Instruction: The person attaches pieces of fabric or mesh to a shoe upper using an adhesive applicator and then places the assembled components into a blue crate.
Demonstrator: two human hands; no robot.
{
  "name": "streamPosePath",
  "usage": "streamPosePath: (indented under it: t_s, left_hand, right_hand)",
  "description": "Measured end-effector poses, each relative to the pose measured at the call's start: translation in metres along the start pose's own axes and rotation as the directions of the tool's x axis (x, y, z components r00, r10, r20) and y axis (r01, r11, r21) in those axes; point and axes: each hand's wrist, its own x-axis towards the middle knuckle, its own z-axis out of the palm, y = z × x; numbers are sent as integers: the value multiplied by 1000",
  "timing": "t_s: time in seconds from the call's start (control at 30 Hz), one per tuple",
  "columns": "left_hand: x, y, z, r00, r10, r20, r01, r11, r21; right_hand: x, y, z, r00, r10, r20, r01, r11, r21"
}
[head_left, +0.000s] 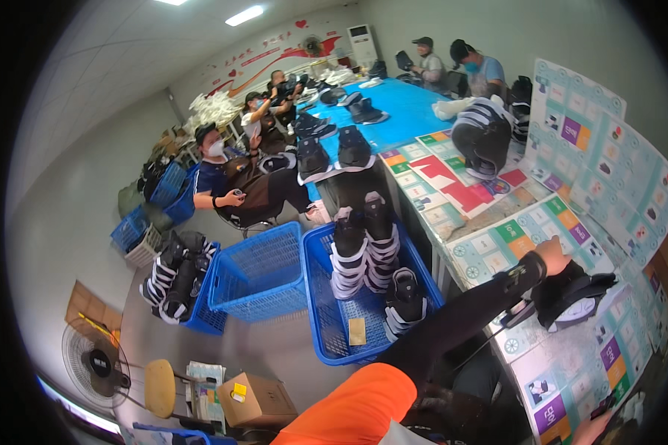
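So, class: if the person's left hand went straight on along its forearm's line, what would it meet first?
Probably the raised, pale printed panel ahead and to the right of the left hand, though its height and the gap are hard to judge.

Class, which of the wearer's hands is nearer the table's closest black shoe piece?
Left. The left hand is just beyond the black shoe piece; the right hand is much lower in view.
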Motion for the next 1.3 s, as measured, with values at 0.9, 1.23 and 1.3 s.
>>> streamPosePath:
  t_s: [0.9,1.23,1.3]
  left_hand:
    - [-321,10,-145,973,162,161,36,585,-810]
    - [-331,-7,-146,980,113,166,72,574,-816]
    - [-334,-7,-148,980,106,171,82,566,-820]
  right_hand:
    - [21,-317,-87,729,-531,433,-499,22,866]
    - [12,-319,-81,723,-496,480,-526,54,849]
    - [11,-320,-80,722,-497,481,-523,63,850]
